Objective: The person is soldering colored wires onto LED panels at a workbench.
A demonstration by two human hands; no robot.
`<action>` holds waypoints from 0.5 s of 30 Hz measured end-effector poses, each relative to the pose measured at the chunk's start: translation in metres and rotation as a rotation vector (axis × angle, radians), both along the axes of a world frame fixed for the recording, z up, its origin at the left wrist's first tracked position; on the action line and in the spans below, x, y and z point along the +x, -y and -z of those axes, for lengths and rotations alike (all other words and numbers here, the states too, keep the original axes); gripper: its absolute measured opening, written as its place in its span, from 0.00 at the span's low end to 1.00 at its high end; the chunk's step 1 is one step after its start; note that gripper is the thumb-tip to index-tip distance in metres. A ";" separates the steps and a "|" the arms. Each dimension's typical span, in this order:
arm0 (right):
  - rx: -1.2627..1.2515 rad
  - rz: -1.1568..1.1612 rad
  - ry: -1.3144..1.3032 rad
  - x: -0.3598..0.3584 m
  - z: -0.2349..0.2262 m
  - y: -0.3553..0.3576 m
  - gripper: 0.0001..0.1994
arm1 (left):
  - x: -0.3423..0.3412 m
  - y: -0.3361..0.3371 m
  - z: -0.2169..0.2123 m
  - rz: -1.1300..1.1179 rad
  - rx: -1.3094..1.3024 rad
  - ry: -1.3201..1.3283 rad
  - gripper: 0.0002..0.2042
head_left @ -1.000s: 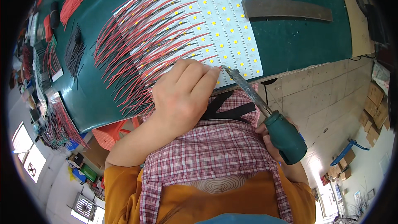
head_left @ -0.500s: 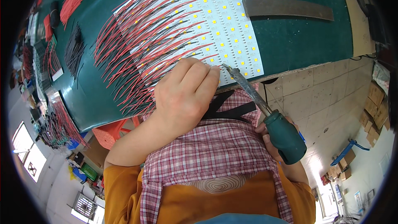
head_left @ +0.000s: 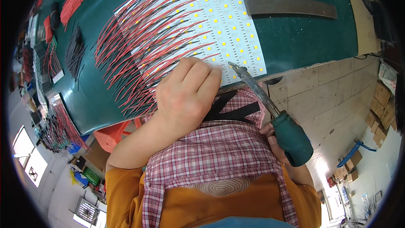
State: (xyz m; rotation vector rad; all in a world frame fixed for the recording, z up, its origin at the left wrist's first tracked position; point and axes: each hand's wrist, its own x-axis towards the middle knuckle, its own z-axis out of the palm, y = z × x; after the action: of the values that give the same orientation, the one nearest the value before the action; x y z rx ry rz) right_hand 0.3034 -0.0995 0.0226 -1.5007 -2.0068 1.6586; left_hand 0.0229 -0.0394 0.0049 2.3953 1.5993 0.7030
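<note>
A white LED strip panel dotted with small yellow squares (head_left: 219,21) lies at the near edge of the green-matted table (head_left: 303,38). Thin red and black wires (head_left: 143,46) fan stiffly off its left side. A flat dark metal bar (head_left: 291,6) lies beyond it. The left hand (head_left: 187,95), fingers curled together, presses on the panel's near edge. The right hand (head_left: 274,139) is wrapped around the teal-handled soldering iron (head_left: 270,109), whose metal tip touches the panel beside the left fingertips.

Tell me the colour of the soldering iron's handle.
Dark teal green; the soldering iron's handle shows best in the head view, held in the right hand.
</note>
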 end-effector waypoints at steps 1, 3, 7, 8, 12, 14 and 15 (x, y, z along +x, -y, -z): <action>0.000 -0.002 -0.002 -0.002 -0.003 -0.003 0.09 | 0.000 0.000 0.000 -0.002 0.000 -0.002 0.12; 0.037 -0.074 0.055 -0.008 -0.009 -0.010 0.11 | 0.001 0.001 0.001 -0.003 0.003 0.005 0.12; 0.012 -0.071 0.069 -0.005 -0.005 -0.006 0.11 | 0.001 0.001 0.000 0.002 0.010 -0.014 0.12; -0.005 -0.046 0.059 -0.006 -0.006 -0.007 0.11 | 0.002 0.001 -0.001 -0.006 -0.010 -0.025 0.12; 0.088 -0.046 0.010 0.014 0.010 0.011 0.10 | -0.010 -0.004 0.008 0.016 0.100 0.178 0.13; 0.126 -0.038 -0.027 0.011 0.001 0.003 0.09 | -0.007 0.000 0.002 0.041 0.121 0.204 0.13; 0.168 -0.034 -0.062 0.010 -0.002 0.000 0.09 | -0.006 0.003 0.000 0.064 0.147 0.232 0.13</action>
State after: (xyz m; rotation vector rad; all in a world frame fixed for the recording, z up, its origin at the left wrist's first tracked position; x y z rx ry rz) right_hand 0.3134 -0.1000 0.0251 -1.3494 -2.0907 1.4865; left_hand 0.0174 -0.0422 0.0051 2.3467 1.4174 1.0755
